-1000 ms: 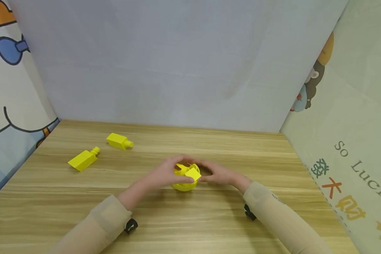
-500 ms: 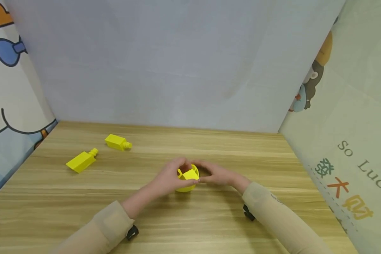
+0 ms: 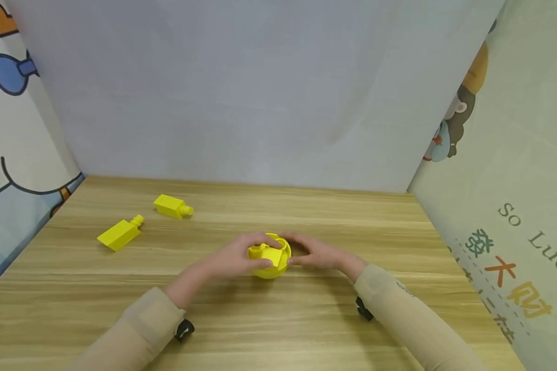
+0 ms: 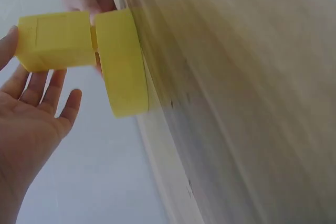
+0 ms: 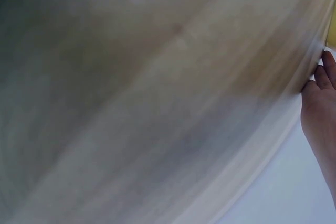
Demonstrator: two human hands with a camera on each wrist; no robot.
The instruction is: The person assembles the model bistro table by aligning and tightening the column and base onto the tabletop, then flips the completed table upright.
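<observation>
Over the middle of the table, a yellow round holder (image 3: pixel 265 273) sits on the wood with a yellow square bottle-shaped piece (image 4: pixel 55 40) standing neck down in it. My left hand (image 3: pixel 234 254) has its thumb and fingers on either side of that square piece, pinching its upper end. From the right, my right hand (image 3: pixel 319 253) holds the holder's side between thumb and fingers. The left wrist view shows the piece's narrow neck meeting the round holder (image 4: pixel 123 66), whose flat base lies on the table. In the right wrist view only a sliver of holder (image 5: pixel 332 32) shows beyond my fingertips.
Two more yellow square bottle-shaped pieces lie on their sides at the left: one nearer (image 3: pixel 119 235), one farther back (image 3: pixel 171 206). A grey cloth wall (image 3: pixel 241 103) closes off the table's back edge, with printed cloth (image 3: pixel 506 170) along the right.
My left hand has turned at the wrist, moving rightward and then back left, and the square piece has turned with it. My right hand stays at the holder's side.
</observation>
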